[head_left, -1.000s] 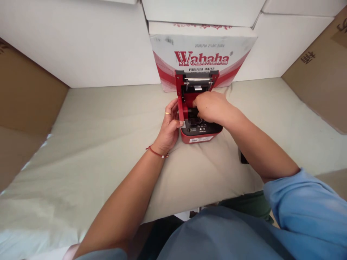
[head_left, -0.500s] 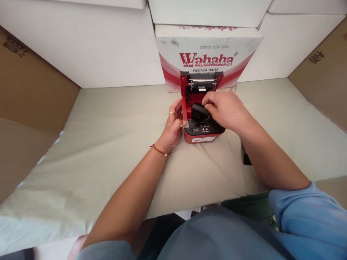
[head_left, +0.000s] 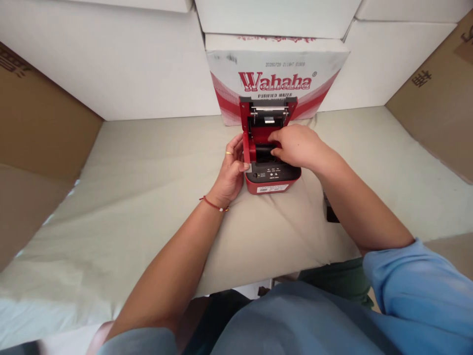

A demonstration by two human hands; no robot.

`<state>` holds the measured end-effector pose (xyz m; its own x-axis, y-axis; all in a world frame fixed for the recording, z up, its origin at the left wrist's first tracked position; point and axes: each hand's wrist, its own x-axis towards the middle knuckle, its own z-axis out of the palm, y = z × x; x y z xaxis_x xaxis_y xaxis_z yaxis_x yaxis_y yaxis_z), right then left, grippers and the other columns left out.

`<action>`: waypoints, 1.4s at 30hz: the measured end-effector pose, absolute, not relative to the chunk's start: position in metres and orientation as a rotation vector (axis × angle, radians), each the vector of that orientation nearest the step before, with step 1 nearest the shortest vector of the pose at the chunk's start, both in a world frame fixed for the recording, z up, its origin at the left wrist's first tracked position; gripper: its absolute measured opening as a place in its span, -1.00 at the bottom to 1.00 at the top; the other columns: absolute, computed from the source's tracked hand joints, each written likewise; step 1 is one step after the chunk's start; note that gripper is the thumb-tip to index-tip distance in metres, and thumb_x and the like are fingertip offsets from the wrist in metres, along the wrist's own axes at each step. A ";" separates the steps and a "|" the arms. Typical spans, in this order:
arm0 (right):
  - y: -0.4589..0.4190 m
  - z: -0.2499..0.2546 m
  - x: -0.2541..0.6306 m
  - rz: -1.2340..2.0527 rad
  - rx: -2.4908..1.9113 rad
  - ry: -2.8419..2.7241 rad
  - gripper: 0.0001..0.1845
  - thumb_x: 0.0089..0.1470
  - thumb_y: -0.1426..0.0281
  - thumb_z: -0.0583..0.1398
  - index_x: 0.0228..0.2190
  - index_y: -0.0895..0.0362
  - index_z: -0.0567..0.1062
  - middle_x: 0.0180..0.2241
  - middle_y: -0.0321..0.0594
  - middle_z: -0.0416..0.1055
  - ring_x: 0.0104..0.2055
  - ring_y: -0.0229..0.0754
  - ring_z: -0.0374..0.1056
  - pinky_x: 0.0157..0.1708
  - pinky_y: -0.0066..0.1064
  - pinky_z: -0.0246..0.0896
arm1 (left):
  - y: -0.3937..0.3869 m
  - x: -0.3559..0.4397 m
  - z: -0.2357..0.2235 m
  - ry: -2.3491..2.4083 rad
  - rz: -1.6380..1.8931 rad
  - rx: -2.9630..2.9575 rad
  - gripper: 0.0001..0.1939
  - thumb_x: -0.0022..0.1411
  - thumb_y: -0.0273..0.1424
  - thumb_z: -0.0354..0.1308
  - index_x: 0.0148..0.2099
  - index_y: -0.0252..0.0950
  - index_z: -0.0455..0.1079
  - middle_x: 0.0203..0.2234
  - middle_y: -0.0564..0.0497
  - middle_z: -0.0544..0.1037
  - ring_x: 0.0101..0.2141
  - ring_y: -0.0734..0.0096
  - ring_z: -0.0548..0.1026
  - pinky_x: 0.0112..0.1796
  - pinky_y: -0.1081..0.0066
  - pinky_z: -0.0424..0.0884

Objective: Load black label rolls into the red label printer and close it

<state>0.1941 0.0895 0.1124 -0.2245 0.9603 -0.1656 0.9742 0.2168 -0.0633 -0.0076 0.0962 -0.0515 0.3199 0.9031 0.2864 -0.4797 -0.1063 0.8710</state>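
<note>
A small red and black label printer [head_left: 274,172] stands on the cloth with its lid raised. My left hand [head_left: 233,170] is wrapped round the printer's left side, thumb on the front corner and fingers behind the side wall. Inside the printer lies a black roll [head_left: 263,150], now roughly level. My right hand [head_left: 297,145] reaches in from the right, its thumb and fingers closed at the right end of the roll; the fingertips are partly hidden. Rollers and a metal bar [head_left: 269,114] show on the underside of the raised lid.
A Wahaha water carton [head_left: 277,64] stands just behind the printer. White boxes [head_left: 148,64] form a wall at the back, with brown cartons [head_left: 44,108] at the left and right. A dark object [head_left: 331,213] lies partly hidden beneath my right forearm.
The black roll has gone from tilted, its left end raised, to lying lower and level inside the printer. My right hand moved with it. My left hand keeps its hold.
</note>
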 end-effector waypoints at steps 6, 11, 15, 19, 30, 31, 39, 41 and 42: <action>0.095 0.115 0.169 -0.031 1.805 2.268 -0.60 0.32 0.51 0.21 0.06 0.14 0.76 0.02 0.15 0.75 0.08 0.29 0.64 -0.14 -0.13 0.38 | 0.097 -0.006 -0.053 0.476 1.237 1.147 -0.06 0.09 -0.04 0.59 0.46 0.11 0.33 0.55 0.01 0.36 0.58 -0.13 0.23 0.51 -0.04 0.28; 0.095 0.113 0.160 -0.027 1.822 2.234 -0.52 0.34 0.57 0.10 0.09 0.18 0.73 0.03 0.20 0.74 0.09 0.27 0.64 -0.15 -0.16 0.35 | 0.102 -0.004 -0.057 0.492 1.249 1.155 -0.02 0.04 -0.01 0.59 0.45 0.09 0.31 0.55 0.00 0.35 0.57 -0.14 0.23 0.48 -0.02 0.30; 0.093 0.114 0.166 -0.026 1.872 2.232 -0.56 0.34 0.54 0.13 0.09 0.17 0.71 0.06 0.19 0.73 0.10 0.28 0.63 -0.16 -0.18 0.33 | 0.102 -0.004 -0.054 0.497 1.245 1.155 -0.04 0.05 -0.03 0.57 0.45 0.09 0.32 0.55 0.01 0.36 0.58 -0.12 0.22 0.49 -0.01 0.29; 0.092 0.113 0.170 -0.069 1.920 2.255 -0.58 0.33 0.53 0.17 0.11 0.16 0.69 0.08 0.19 0.71 0.11 0.29 0.63 -0.15 -0.18 0.33 | 0.101 -0.003 -0.052 0.512 1.246 1.121 -0.05 0.01 -0.06 0.57 0.43 0.08 0.35 0.54 0.01 0.38 0.57 -0.12 0.23 0.48 0.00 0.31; 0.068 0.116 0.186 -0.062 2.055 2.415 -0.55 0.33 0.47 0.16 0.14 0.03 0.67 0.07 0.02 0.70 0.02 0.23 0.57 -0.12 -0.11 0.39 | 0.104 -0.004 -0.057 0.482 1.247 1.180 -0.06 0.09 0.00 0.56 0.45 0.09 0.30 0.54 -0.01 0.37 0.58 -0.13 0.20 0.48 -0.03 0.28; 0.065 0.117 0.188 -0.064 2.086 2.420 -0.55 0.35 0.47 0.14 0.13 0.02 0.67 0.07 0.00 0.70 0.03 0.23 0.57 -0.11 -0.11 0.39 | 0.105 -0.004 -0.057 0.482 1.246 1.175 -0.04 0.07 0.00 0.57 0.45 0.08 0.31 0.55 -0.02 0.36 0.58 -0.14 0.20 0.48 -0.04 0.29; 0.074 0.114 0.189 -0.135 1.973 2.397 -0.55 0.31 0.42 0.27 0.18 0.06 0.69 0.19 0.03 0.67 0.16 0.28 0.57 -0.05 -0.09 0.42 | 0.104 -0.003 -0.056 0.473 1.252 1.170 -0.04 0.08 -0.02 0.56 0.45 0.06 0.30 0.55 -0.04 0.36 0.58 -0.14 0.21 0.51 -0.07 0.26; 0.080 0.113 0.188 -0.136 1.954 2.352 -0.58 0.29 0.39 0.31 0.14 0.06 0.71 0.09 0.05 0.72 0.11 0.28 0.59 -0.07 -0.10 0.41 | 0.105 -0.003 -0.057 0.463 1.247 1.175 -0.05 0.07 -0.02 0.56 0.45 0.07 0.30 0.55 -0.03 0.37 0.59 -0.15 0.21 0.51 -0.07 0.25; 0.083 0.113 0.187 -0.132 1.942 2.330 -0.60 0.28 0.38 0.32 0.11 0.05 0.73 0.05 0.06 0.73 0.08 0.27 0.60 -0.09 -0.10 0.40 | 0.106 -0.003 -0.058 0.462 1.245 1.179 -0.04 0.07 -0.01 0.56 0.45 0.08 0.30 0.54 -0.03 0.37 0.59 -0.15 0.20 0.51 -0.07 0.25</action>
